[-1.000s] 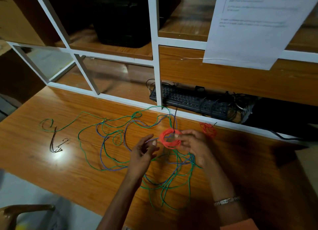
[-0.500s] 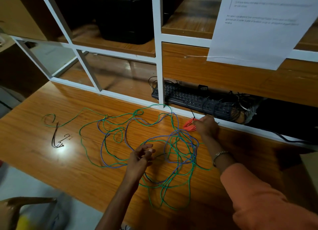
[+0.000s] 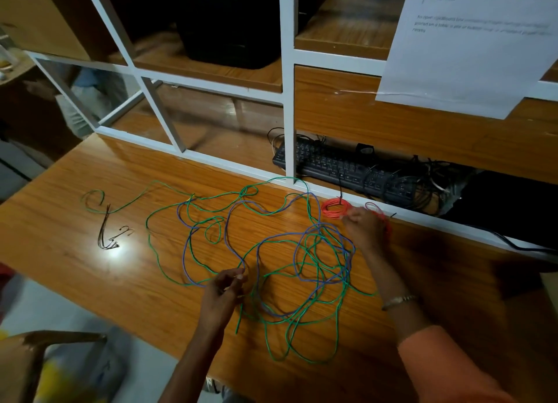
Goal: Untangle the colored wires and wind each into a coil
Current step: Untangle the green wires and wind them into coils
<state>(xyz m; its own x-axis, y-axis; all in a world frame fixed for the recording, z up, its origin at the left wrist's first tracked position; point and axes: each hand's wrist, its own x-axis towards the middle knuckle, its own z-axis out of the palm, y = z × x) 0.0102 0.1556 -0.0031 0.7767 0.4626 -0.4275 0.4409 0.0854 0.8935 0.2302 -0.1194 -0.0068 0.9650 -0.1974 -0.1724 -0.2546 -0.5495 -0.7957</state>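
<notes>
Orange coil (image 3: 335, 208) now lies flat at centre right by the right hand (image 3: 363, 227), fingers curled loosely — released since earlier; left hand (image 3: 225, 285) pinches tangled green wire (image 3: 169, 262) — glossy wooden surface (image 3: 75, 282).

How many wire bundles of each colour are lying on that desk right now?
Orange coils: 2, one in the open, one partly behind the right hand
Green wire tangle: 1
Purple wire tangle: 1
Dark wire bunch: 1
Total: 5
</notes>
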